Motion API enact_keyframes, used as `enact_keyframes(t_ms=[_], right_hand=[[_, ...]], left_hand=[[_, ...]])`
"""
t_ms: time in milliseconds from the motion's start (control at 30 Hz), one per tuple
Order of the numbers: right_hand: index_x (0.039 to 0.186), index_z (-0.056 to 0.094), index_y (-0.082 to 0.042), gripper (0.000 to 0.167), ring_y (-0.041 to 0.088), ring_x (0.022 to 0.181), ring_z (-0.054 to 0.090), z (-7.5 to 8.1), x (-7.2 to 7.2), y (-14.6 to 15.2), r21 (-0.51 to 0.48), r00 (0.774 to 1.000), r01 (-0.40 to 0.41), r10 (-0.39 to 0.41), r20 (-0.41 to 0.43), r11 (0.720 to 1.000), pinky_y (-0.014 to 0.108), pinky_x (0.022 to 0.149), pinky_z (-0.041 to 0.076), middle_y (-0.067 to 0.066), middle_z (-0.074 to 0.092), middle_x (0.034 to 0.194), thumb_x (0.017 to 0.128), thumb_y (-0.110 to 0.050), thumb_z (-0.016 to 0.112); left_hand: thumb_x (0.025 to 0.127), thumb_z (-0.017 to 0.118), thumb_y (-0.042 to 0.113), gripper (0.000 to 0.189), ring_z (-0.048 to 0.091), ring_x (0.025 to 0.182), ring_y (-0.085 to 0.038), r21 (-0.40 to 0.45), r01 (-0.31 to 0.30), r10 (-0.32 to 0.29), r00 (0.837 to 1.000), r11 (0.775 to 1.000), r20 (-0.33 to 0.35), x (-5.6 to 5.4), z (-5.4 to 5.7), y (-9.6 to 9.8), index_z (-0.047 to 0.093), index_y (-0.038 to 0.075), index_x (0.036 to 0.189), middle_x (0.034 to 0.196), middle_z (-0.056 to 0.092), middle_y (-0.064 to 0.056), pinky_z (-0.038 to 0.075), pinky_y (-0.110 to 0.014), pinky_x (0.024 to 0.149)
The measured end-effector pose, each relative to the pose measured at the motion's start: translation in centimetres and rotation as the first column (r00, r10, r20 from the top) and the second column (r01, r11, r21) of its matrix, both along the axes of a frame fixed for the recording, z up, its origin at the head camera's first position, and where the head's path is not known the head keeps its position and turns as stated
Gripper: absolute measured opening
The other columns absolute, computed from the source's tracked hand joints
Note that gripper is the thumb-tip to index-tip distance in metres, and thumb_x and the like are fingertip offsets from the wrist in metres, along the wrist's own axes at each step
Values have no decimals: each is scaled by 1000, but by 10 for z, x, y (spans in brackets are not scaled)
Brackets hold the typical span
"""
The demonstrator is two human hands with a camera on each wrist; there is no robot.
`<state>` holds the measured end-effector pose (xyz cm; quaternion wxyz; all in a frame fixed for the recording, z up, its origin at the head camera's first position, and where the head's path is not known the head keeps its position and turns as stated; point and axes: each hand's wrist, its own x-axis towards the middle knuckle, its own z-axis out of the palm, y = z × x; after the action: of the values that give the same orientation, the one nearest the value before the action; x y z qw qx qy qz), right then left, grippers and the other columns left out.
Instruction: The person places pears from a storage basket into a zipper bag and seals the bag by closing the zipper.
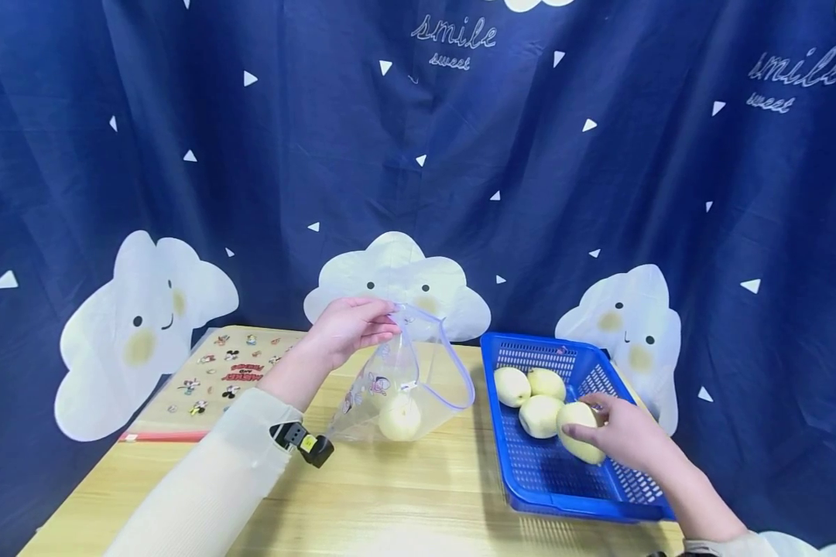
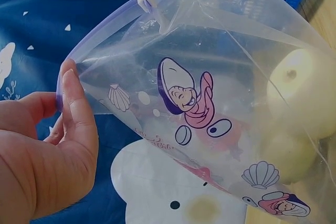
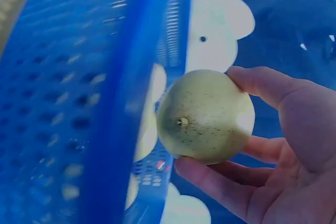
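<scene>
My left hand (image 1: pixel 354 329) pinches the purple-edged rim of a clear slider zip bag (image 2: pixel 220 45) printed with shells and cartoon figures. The bag's mouth gapes toward the right. Through the plastic a pale yellow pear (image 1: pixel 399 418) shows at the bottom; the left wrist view has a second rounded shape below it, blurred by the film. Over the blue basket (image 1: pixel 539 499), my right hand (image 1: pixel 630 433) grips another pear (image 3: pixel 207 116) between thumb and fingers. Several more pears (image 1: pixel 542 416) lie in the basket, left of that hand.
A flat stack of printed zip bags (image 1: pixel 212 371) with a red edge lies at the back left of the wooden table (image 1: pixel 362 495). Behind the table hangs a dark blue curtain (image 1: pixel 362 155) with clouds and triangles.
</scene>
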<state>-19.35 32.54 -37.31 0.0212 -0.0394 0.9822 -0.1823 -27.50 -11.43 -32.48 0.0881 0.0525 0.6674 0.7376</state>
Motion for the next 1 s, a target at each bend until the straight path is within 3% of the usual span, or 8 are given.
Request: enact_keyframes(t_ms=[267,633,833,1000], right_hand=[[151,59,-2,84,46,120,72,34,-9,-33,-94,986,24,-39,-164,995,61,94,61,31,73,133,98,-64,75],[155,60,-15,79,38,124,73,79,-21,-93,-206,970,-15,-36,-241,978,55,98,59,21,74,138,97,-68,73],[153,61,-17,73,28,107,77,90,-28,-133,-285,964,-86,8,-264,955,44,89,62,15,78,130,97,-61,77],[152,63,-20,69,28,112,76,90,-32,-165,-319,967,-134,53,-249,938,40,84,66,12,76,133,96,-56,81]], left_hand=[[110,65,14,35,78,80,-9,4,0,0,1000,1000,0,-2,0,4,66,-9,137,87,76,-2,65,-20,80],[110,66,15,35,77,77,-9,9,-13,13,1000,1000,13,-4,0,7,68,-9,135,84,75,-1,65,-19,78],[110,65,15,33,76,77,-9,18,-16,16,1000,1000,16,-5,-1,6,68,-8,134,84,73,-1,65,-19,77],[110,66,15,32,76,76,-8,26,-16,16,1000,1000,24,-5,-1,6,68,-7,133,83,73,-1,65,-19,77]])
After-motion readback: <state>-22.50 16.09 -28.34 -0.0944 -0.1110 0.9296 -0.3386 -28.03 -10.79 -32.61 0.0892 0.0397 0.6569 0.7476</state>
